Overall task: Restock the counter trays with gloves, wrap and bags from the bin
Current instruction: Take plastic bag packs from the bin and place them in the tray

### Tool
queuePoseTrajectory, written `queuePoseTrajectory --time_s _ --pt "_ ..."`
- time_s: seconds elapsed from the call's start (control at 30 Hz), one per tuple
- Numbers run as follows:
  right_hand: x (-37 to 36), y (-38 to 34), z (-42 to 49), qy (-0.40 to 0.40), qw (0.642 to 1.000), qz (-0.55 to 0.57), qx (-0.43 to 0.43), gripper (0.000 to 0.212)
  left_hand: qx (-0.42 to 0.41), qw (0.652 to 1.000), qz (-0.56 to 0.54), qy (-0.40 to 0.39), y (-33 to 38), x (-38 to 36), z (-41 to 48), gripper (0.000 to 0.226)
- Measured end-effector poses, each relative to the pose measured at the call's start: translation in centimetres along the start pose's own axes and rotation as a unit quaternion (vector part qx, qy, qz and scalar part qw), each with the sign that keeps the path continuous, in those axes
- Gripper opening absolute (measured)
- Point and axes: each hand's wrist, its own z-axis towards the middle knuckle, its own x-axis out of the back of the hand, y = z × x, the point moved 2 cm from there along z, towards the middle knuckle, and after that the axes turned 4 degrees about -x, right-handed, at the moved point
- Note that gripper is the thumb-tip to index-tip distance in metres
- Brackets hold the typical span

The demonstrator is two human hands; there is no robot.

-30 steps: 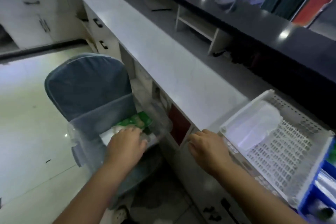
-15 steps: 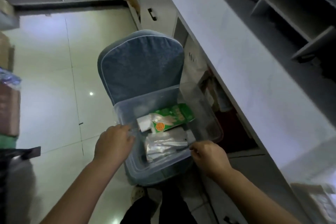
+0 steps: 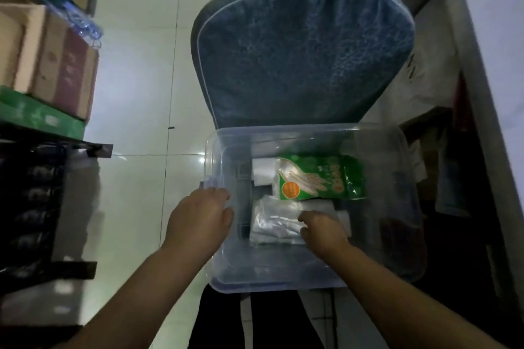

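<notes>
A clear plastic bin [image 3: 397, 235] sits on the seat of a blue padded chair [image 3: 297, 45]. Inside it lie a green pack of gloves [image 3: 320, 178], a white roll or pack [image 3: 262, 171] behind it, and a clear shiny pack of bags [image 3: 272, 224] nearer to me. My left hand [image 3: 198, 218] grips the bin's left rim. My right hand [image 3: 323, 231] is down inside the bin, its fingers curled on the right end of the clear pack of bags.
Stacked cardboard and green boxes [image 3: 48, 65] sit on a dark rack [image 3: 37, 207] at the left. The white counter's edge [image 3: 487, 51] runs down the right side, with dark open shelves [image 3: 453, 150] under it. Glossy tiled floor [image 3: 141, 79] lies between.
My view has swung from the counter trays down onto the bin. My right hand left the counter edge and went into the bin onto the clear pack; my left hand shifted to the bin's left rim.
</notes>
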Motion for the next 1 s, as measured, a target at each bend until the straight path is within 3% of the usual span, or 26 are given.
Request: queuePoseTrajectory --time_s 0.1,0.27,0.43,0.57,0.7,0.77,0.83,0.9,1.0 --pt "-2.2 0.6 4.1 -0.009 0.999 0.000 0.042 0.039 0.023 1.000 -0.019 0.008 -0.6 -1.9 1.3 0.016" --pt "-6.3 -0.5 7.7 0.044 0.991 -0.058 0.111 0.049 0.045 0.998 -0.026 0.022 -1.3 -4.9 2.5 0.019" --pt "-7.3 -1.4 9.3 0.073 0.986 -0.109 0.108 0.043 0.034 0.999 -0.027 0.022 -1.3 -6.1 2.7 0.019" --pt "-6.0 -1.3 9.3 0.113 0.981 -0.111 0.115 0.027 0.038 0.998 -0.036 0.027 -1.1 -6.3 2.5 0.020" --pt "-3.1 0.0 9.1 0.105 0.993 0.038 0.034 0.025 0.047 0.997 -0.057 0.020 -0.6 -5.9 2.1 0.020" --pt "-0.4 0.0 8.0 0.120 0.981 0.149 0.039 0.022 0.045 0.996 -0.068 0.021 0.0 -5.5 1.9 0.019" --pt "2.4 -0.5 6.2 0.112 0.943 0.310 0.057 0.016 0.039 0.995 -0.082 0.029 0.7 -5.0 1.8 0.021" --pt "4.8 -1.4 4.1 0.066 0.879 0.467 0.071 0.024 0.047 0.992 -0.109 0.032 1.6 -4.6 1.8 0.029" --pt "6.9 -3.0 1.8 0.009 0.802 0.591 0.090 0.029 0.083 0.970 -0.226 -0.011 3.1 -4.1 2.5 0.051"
